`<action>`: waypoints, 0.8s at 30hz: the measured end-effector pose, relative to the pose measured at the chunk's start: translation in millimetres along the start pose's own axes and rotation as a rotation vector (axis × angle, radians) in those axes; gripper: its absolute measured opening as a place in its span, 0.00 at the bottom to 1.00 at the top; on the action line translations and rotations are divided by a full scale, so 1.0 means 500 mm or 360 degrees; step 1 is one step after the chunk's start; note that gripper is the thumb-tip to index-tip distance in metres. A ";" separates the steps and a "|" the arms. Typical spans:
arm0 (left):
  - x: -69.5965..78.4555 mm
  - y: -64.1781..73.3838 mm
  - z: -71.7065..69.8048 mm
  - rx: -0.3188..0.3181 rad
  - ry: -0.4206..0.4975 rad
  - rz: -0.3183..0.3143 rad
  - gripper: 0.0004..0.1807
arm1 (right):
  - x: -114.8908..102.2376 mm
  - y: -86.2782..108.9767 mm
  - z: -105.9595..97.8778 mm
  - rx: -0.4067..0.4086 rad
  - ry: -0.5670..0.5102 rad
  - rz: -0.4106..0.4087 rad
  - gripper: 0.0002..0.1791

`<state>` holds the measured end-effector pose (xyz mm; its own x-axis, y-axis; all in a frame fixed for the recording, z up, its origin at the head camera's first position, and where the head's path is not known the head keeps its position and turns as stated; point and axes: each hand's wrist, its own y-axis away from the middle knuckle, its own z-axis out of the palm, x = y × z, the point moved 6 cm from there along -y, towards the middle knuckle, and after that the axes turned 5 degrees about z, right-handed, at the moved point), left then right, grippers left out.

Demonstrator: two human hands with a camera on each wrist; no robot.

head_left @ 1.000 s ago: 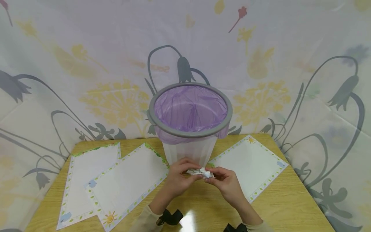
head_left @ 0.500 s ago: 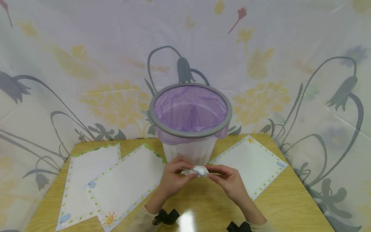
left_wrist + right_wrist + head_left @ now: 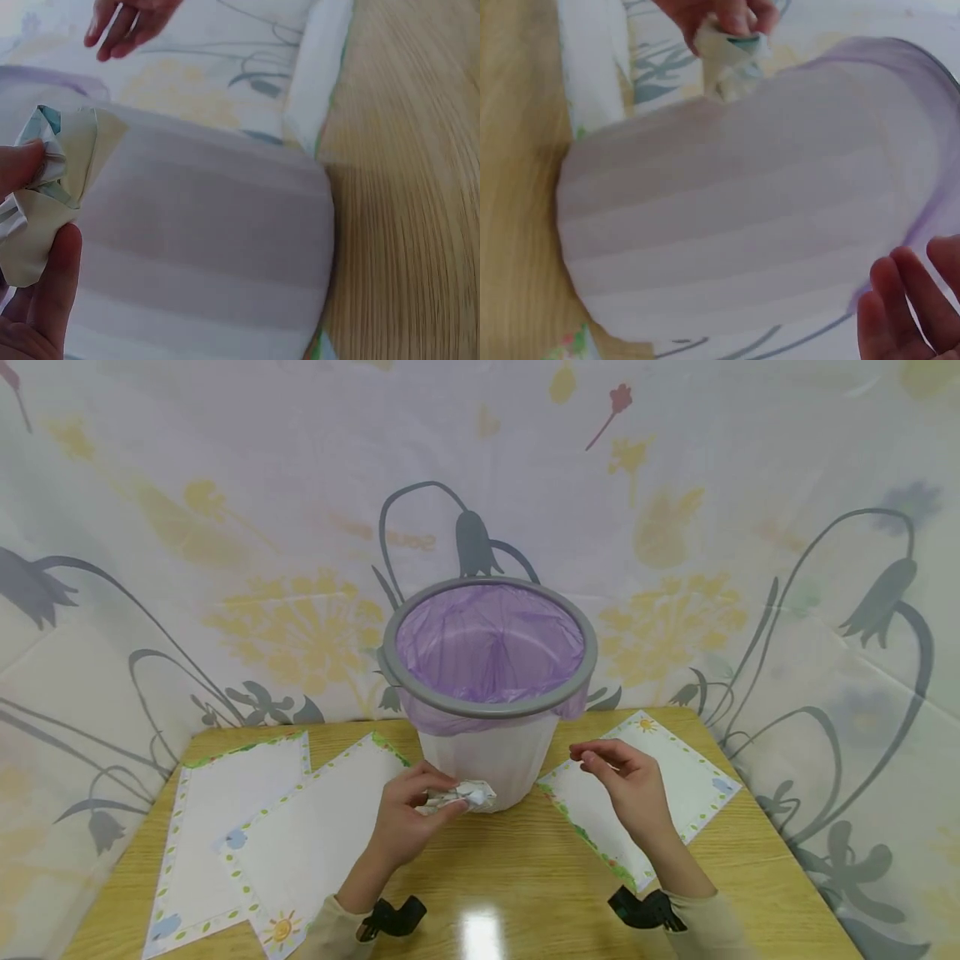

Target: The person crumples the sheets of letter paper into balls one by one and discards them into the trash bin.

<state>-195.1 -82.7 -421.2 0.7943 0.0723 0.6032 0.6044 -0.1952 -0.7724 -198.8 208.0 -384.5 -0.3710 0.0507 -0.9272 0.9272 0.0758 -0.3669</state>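
My left hand [image 3: 411, 817] pinches a crumpled piece of paper [image 3: 471, 795] between thumb and fingers, in front of the bin's lower wall. In the left wrist view the crumpled paper [image 3: 52, 187] shows creased folds with a bluish-green patch. Apart from it, my right hand [image 3: 630, 781] hovers above the right-hand sheet, holding nothing, its fingers loosely bent. The right wrist view shows those fingertips [image 3: 889, 274] beside the bin. A white bin [image 3: 480, 760] with a grey rim and a purple liner bag [image 3: 491, 643] stands upright at the table's back.
Two bordered sheets of paper overlap on the left, the nearer sheet [image 3: 322, 843] partly over the farther sheet [image 3: 232, 818]. Another bordered sheet [image 3: 675, 768] lies right of the bin. The wooden table [image 3: 540, 893] ends at a flower-patterned cloth backdrop [image 3: 300, 485].
Both hands were together on the crumpled paper. My right hand has let go and moved right and up; my left hand has carried the paper to the left.
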 end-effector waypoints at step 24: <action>0.056 -0.052 -0.175 0.0228 -0.0334 -0.0064 0.15 | -0.090 -0.150 -0.045 0.0250 0.0185 -0.0081 0.19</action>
<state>-194.0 -161.1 -367.1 0.7560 0.2812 0.5910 0.6263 -0.0487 -0.7780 -253.0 222.2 -313.6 -0.4124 0.1661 -0.8957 0.9004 -0.0750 -0.4285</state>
